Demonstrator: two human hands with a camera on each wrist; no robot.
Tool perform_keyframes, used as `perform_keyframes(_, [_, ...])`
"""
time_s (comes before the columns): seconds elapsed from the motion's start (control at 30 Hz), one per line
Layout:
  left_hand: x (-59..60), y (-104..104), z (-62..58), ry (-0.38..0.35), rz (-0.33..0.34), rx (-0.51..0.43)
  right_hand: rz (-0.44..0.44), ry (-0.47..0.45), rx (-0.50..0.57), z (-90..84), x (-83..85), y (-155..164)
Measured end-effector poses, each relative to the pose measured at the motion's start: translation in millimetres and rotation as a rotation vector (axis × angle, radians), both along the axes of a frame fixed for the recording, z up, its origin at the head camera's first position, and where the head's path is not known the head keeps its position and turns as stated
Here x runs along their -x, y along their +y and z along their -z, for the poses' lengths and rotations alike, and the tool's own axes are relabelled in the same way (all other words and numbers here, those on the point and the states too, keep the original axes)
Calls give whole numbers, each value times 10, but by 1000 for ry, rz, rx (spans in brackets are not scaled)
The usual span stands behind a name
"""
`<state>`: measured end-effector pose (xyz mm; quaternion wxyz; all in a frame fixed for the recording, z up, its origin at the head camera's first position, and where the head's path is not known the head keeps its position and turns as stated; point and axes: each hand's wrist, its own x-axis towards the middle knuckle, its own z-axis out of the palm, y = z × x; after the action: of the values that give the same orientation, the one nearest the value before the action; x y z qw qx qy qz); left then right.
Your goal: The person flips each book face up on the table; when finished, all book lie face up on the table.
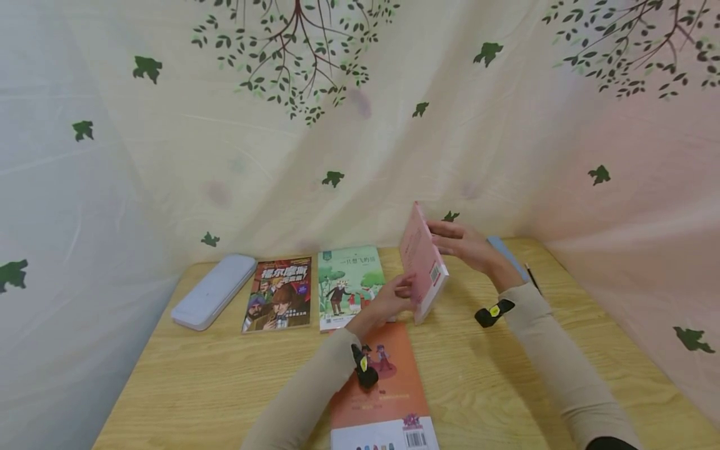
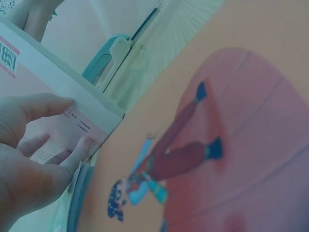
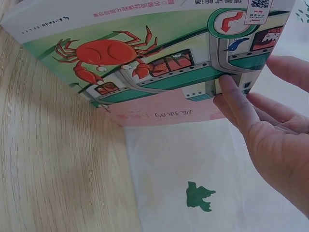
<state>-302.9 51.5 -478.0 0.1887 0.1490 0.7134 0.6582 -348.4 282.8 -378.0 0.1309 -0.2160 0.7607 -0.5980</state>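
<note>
A pink book (image 1: 423, 259) stands upright on its edge between the two hands, its back cover and barcode turned left. The left hand (image 1: 390, 297) touches the back cover low down; in the left wrist view the thumb and fingers (image 2: 79, 150) lie spread against it. On the other side, the right hand (image 1: 464, 244) touches the front cover with its fingers extended. That cover shows a red crab (image 3: 106, 51) in the right wrist view. Below the left wrist lies an orange book (image 1: 394, 375), back cover up.
A green book (image 1: 349, 275) and a dark comic-style book (image 1: 279, 294) lie left of the hands. Farther left is a pale grey-blue case (image 1: 214, 290). Behind the right hand lie a blue stapler-like object (image 1: 506, 255) and a dark pen (image 1: 532, 278). A leaf-patterned curtain (image 1: 270, 181) backs the table.
</note>
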Motion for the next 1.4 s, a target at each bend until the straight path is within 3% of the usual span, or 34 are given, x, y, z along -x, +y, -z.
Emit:
perform_keyframes(0.2, [12, -13, -75, 30, -4, -95, -18, -18, 12, 0, -17, -61])
perform_keyframes(0.47, [43, -45, -323, 86, 15, -195, -36, -13, 48, 26, -7, -117])
perform_keyframes(0.7, [49, -65, -519, 51, -3, -250, -58, -20, 69, 71, 0, -141])
perform_keyframes(1.0, [89, -117, -631, 25, 18, -287, -84, -22, 68, 116, -13, -197])
perform_keyframes(1.4, [130, -180, -711, -37, -74, -255, -123, 23, -3, 226, 15, -257])
